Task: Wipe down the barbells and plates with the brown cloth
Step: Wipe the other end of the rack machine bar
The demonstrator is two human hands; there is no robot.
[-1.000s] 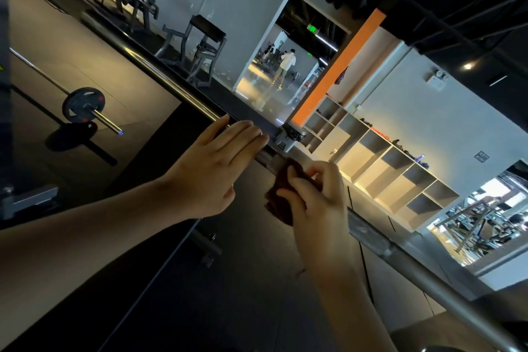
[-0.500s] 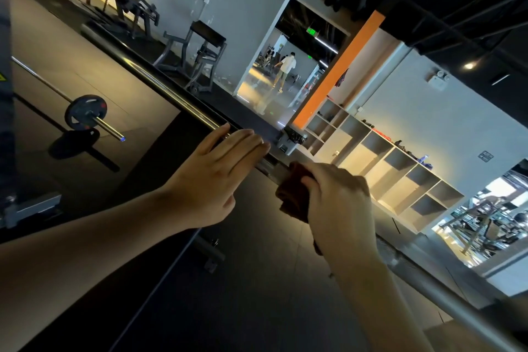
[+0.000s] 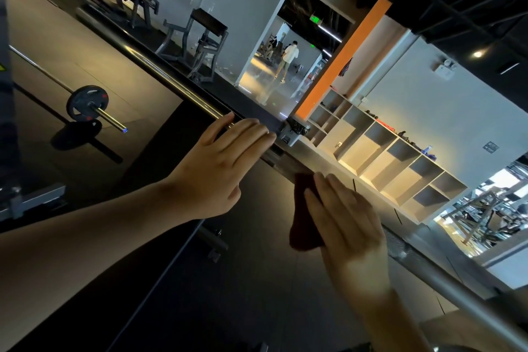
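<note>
Here we are mid-wipe, I'd say; the left hand [image 3: 223,163] lies flat with straight fingers across the long silver steel barbell [image 3: 457,274], steadying it; just to its right, the right hand [image 3: 348,226] has its fingers straight too, pressing the dark brown cloth [image 3: 300,226] against the shaft; nothing is pinched that I can see, and the cloth's loose end hangs below the right hand's fingers.

How far along? By my reckoning this is early going; the cloth sits on the middle stretch of the shaft, and the bar runs on well past both hands, so there's plenty to cover; I can't tell from the shine which parts are already done.

Now the count; two barbells in view, this one under the hands and a second barbell [image 3: 110,118] lying on the dark gym floor [image 3: 251,308] well off beyond the left hand; one round black plate [image 3: 87,103] on it, nowhere near the cloth; one cloth; two hands, both on the job.
</note>
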